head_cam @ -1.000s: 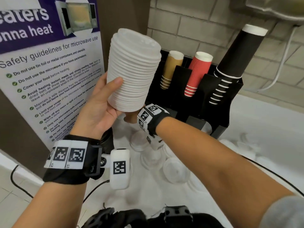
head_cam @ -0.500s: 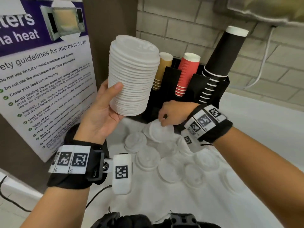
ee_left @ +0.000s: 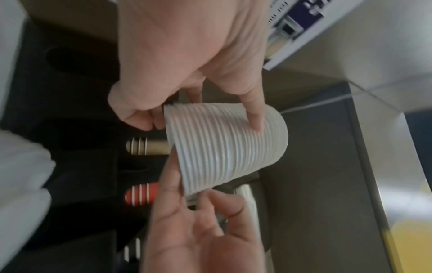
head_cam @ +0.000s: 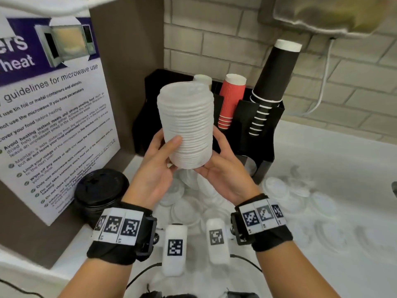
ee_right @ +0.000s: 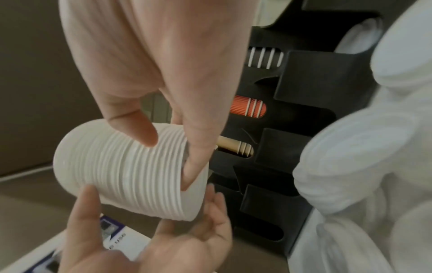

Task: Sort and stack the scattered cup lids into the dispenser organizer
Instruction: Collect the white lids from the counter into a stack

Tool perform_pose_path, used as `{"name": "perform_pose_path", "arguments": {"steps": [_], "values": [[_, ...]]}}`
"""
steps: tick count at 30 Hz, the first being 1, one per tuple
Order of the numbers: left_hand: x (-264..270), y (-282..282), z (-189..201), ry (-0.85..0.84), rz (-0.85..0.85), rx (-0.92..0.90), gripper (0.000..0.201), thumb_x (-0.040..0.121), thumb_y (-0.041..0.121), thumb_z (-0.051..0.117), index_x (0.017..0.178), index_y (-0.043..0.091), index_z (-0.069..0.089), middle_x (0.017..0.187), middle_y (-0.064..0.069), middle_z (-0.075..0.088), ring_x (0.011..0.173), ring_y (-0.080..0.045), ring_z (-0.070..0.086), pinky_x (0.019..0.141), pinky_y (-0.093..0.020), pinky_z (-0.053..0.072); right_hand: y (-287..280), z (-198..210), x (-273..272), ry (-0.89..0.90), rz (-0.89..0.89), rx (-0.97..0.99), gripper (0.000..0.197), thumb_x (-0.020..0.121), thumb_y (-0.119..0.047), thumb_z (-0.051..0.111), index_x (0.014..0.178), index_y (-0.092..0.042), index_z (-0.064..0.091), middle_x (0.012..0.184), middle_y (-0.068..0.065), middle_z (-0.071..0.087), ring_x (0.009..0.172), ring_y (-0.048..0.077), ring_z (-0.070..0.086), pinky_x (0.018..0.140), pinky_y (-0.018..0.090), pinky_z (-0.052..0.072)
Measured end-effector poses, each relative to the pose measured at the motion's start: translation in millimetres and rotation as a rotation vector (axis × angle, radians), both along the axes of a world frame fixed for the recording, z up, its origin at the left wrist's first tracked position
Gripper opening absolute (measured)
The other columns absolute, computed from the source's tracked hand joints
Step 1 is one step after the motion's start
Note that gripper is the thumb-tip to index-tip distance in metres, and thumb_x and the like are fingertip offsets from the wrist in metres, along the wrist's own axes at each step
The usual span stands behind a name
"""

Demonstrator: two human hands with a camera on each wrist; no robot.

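Observation:
A tall stack of white cup lids (head_cam: 185,125) stands upright between both hands, in front of the black dispenser organizer (head_cam: 261,125). My left hand (head_cam: 165,160) grips its lower left side, thumb across the ridges. My right hand (head_cam: 217,162) holds the lower right side, fingers curled at the bottom rim. In the left wrist view the lid stack (ee_left: 224,147) lies between the left hand (ee_left: 198,118) above and the right hand (ee_left: 201,212) below. The right wrist view shows the lid stack (ee_right: 131,171) under my right hand (ee_right: 163,147). Several loose white lids (head_cam: 189,211) lie on the counter below.
The organizer holds a tan cup stack (head_cam: 202,79), a red cup stack (head_cam: 231,100) and a black cup stack (head_cam: 271,82). A stack of black lids (head_cam: 101,190) stands at the left by the microwave poster (head_cam: 53,125). More loose lids (head_cam: 279,188) lie to the right.
My right hand left the loose lids on the counter and came up to the base of the stack. The stack moved down and right, in front of the organizer.

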State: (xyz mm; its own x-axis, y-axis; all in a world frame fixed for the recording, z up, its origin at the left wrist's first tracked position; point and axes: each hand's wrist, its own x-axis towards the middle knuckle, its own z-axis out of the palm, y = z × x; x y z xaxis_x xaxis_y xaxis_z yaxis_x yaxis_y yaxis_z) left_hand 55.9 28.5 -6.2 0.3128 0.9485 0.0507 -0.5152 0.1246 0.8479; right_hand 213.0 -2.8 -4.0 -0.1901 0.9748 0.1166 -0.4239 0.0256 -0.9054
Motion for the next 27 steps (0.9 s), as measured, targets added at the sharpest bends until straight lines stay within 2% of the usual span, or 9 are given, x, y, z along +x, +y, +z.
{"name": "perform_pose_path", "arguments": {"steps": [3, 6, 9, 11, 15, 19, 23, 25, 27], "values": [[-2, 1, 1, 0.110, 0.071, 0.098, 0.077, 0.075, 0.027, 0.069, 0.145, 0.030, 0.037, 0.132, 0.003, 0.062, 0.124, -0.014, 0.057, 0.092, -0.029, 0.052, 0, -5, -2, 0.045, -0.017, -0.025, 0.068, 0.092, 0.012, 0.041, 0.143, -0.031, 0.033, 0.133, 0.015, 0.058, 0.124, 0.033, 0.055, 0.101, 0.049, 0.047], [-9, 2, 11, 0.282, 0.228, 0.353, 0.100, 0.066, 0.029, 0.080, 0.145, 0.046, 0.022, 0.150, 0.006, 0.039, 0.135, -0.007, 0.043, 0.108, -0.035, 0.042, 2, -9, -9, 0.061, -0.013, -0.066, 0.063, 0.092, 0.013, 0.038, 0.136, -0.032, 0.040, 0.124, 0.010, 0.063, 0.111, 0.027, 0.064, 0.087, 0.041, 0.056], [-21, 3, 23, 0.535, 0.326, 0.636, 0.090, 0.070, 0.039, 0.075, 0.143, 0.050, 0.023, 0.150, 0.011, 0.028, 0.142, -0.007, 0.030, 0.117, -0.044, 0.030, 7, -12, -18, 0.072, 0.022, -0.108, 0.065, 0.089, 0.015, 0.035, 0.134, -0.031, 0.041, 0.118, 0.010, 0.064, 0.107, 0.027, 0.063, 0.085, 0.041, 0.056], [-31, 3, 28, 0.659, 0.363, 0.698, 0.072, 0.073, 0.045, 0.070, 0.136, 0.051, 0.036, 0.139, 0.015, 0.033, 0.137, -0.008, 0.035, 0.115, -0.045, 0.034, 12, -12, -26, 0.085, 0.039, -0.146, 0.066, 0.088, 0.015, 0.035, 0.135, -0.031, 0.038, 0.122, 0.012, 0.061, 0.110, 0.029, 0.061, 0.086, 0.044, 0.056], [-54, 3, 38, 0.876, 0.428, 0.546, 0.054, 0.071, 0.067, 0.056, 0.122, 0.053, 0.050, 0.128, 0.009, 0.039, 0.124, -0.015, 0.047, 0.105, -0.045, 0.043, 29, -15, -48, 0.080, 0.062, -0.271, 0.070, 0.085, 0.018, 0.034, 0.133, -0.033, 0.037, 0.139, 0.018, 0.046, 0.121, 0.041, 0.051, 0.087, 0.054, 0.051], [-77, 6, 40, 1.075, 0.412, 0.403, 0.067, 0.068, 0.080, 0.046, 0.125, 0.045, 0.053, 0.130, 0.005, 0.052, 0.114, -0.018, 0.055, 0.101, -0.045, 0.045, 42, -29, -78, 0.014, 0.088, -0.426, 0.079, 0.078, 0.021, 0.029, 0.134, -0.035, 0.035, 0.133, 0.015, 0.046, 0.117, 0.040, 0.050, 0.076, 0.053, 0.048], [-83, 4, 33, 1.184, 0.410, 0.350, 0.055, 0.084, 0.069, 0.053, 0.129, 0.038, 0.053, 0.124, 0.002, 0.057, 0.106, -0.014, 0.052, 0.082, -0.026, 0.038, 49, -43, -95, 0.019, 0.050, -0.549, 0.083, 0.075, 0.022, 0.024, 0.134, -0.034, 0.040, 0.130, 0.012, 0.048, 0.119, 0.036, 0.047, 0.082, 0.053, 0.042], [-81, 4, 30, 1.209, 0.382, 0.327, 0.054, 0.086, 0.065, 0.050, 0.131, 0.035, 0.054, 0.127, 0.000, 0.058, 0.106, -0.014, 0.051, 0.085, -0.029, 0.035, 49, -48, -98, 0.001, 0.025, -0.571, 0.083, 0.076, 0.021, 0.023, 0.137, -0.033, 0.038, 0.134, 0.014, 0.047, 0.120, 0.036, 0.046, 0.092, 0.057, 0.037], [-80, 4, 28, 1.242, 0.345, 0.301, 0.056, 0.087, 0.064, 0.049, 0.134, 0.034, 0.053, 0.132, -0.001, 0.057, 0.110, -0.016, 0.052, 0.087, -0.031, 0.033, 50, -53, -99, -0.011, -0.003, -0.573, 0.082, 0.076, 0.021, 0.024, 0.139, -0.031, 0.037, 0.133, 0.017, 0.047, 0.110, 0.034, 0.050, 0.086, 0.047, 0.042]]}}
